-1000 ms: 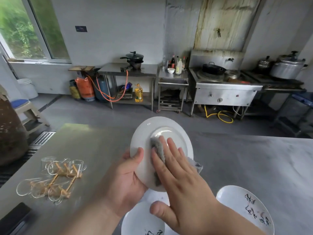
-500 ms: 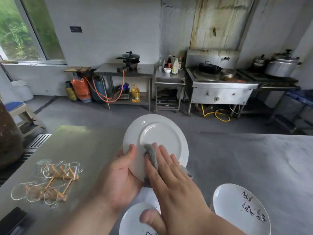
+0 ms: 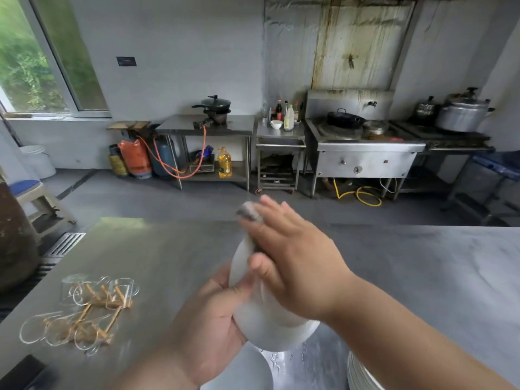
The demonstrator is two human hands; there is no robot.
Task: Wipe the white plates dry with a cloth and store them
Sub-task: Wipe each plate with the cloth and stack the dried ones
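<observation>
My left hand [image 3: 209,325] grips a white plate [image 3: 261,325] by its lower left rim and holds it nearly edge-on above the steel table [image 3: 168,263]. My right hand [image 3: 292,260] lies across the plate with straight fingers and presses a grey cloth [image 3: 247,213] against its upper part. Most of the cloth is hidden under that hand. Another white plate [image 3: 247,370] lies on the table below my hands. A stack of white plates [image 3: 363,375] shows at the bottom right, partly behind my right forearm.
Several clear glass cups with wooden handles [image 3: 84,311] lie on the left of the table. A dark object [image 3: 19,372] sits at the near left corner. Water drops [image 3: 281,361] wet the table under the plate. Stoves, pots and gas cylinders line the far wall.
The plate has been turned from facing me to nearly edge-on. My right hand with the cloth has slid up to the plate's top edge.
</observation>
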